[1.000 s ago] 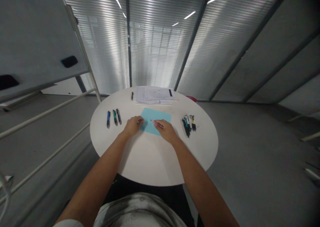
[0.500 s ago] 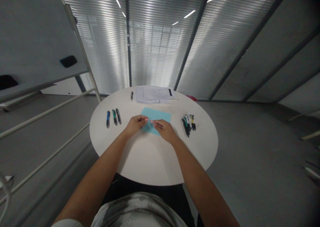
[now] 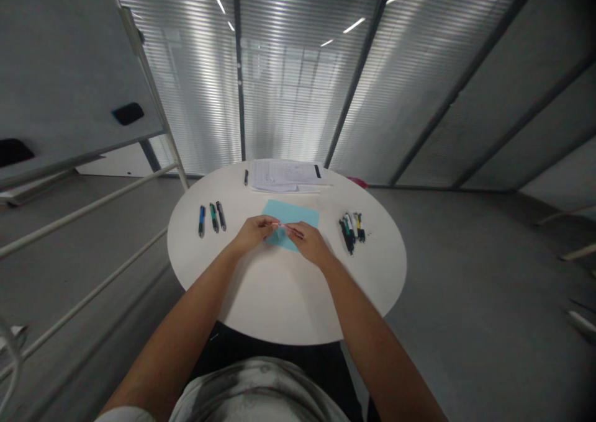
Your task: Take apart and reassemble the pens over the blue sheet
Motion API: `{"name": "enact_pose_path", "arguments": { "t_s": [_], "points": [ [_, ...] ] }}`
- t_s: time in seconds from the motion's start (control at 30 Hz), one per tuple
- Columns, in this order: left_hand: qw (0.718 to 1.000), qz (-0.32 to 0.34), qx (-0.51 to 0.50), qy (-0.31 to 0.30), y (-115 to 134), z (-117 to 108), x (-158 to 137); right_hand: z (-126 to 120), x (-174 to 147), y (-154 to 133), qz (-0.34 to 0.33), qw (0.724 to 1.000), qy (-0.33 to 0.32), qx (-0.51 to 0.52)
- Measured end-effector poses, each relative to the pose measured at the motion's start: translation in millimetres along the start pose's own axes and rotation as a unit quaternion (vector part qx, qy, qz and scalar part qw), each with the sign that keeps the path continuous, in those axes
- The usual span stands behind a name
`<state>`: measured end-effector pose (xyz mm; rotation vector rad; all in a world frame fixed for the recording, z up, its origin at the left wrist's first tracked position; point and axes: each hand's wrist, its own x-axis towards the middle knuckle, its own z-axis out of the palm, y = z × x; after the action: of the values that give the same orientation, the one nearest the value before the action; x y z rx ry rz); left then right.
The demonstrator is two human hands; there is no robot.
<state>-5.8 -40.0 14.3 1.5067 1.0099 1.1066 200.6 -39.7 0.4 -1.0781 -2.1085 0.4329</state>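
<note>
Over a light-blue sheet [image 3: 293, 211] on the round white table [image 3: 279, 304], both of my hands are closed around a slim pink pen [image 3: 283, 225]. My left hand [image 3: 254, 231] pinches its left end between thumb and fingers. Around the right end, which looks darker, my right hand [image 3: 307, 239] is wrapped. Between the fingertips a short pink stretch shows; whether it is one piece or two parts touching I cannot tell. The fingers hide most of the pen.
Blue [image 3: 201, 221], green [image 3: 213, 218] and dark pens [image 3: 221, 216] lie on the left. Several pens sit in a cluster [image 3: 352, 231] at right. Papers [image 3: 286, 175] and another dark pen [image 3: 246, 177] lie at the back. A white-framed board [image 3: 69, 56] stands left.
My left hand has shifted slightly right, towards the right hand. The gap between the pink piece in it and the piece in my right hand has closed.
</note>
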Motion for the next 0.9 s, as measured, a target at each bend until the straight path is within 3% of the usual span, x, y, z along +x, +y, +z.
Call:
{"name": "enact_pose_path", "arguments": {
  "t_s": [0.4, 0.9],
  "points": [
    [0.997, -0.031, -0.063, 0.007, 3.9, 2.6, -1.9, -1.6, 0.4, -1.9, 0.012, 1.000, -0.001, -0.008],
    [1.000, -0.010, 0.007, -0.001, -4.9, 1.2, 0.5, -4.6, -0.5, -4.4, 0.003, 0.998, -0.020, -0.057]
  ]
}}
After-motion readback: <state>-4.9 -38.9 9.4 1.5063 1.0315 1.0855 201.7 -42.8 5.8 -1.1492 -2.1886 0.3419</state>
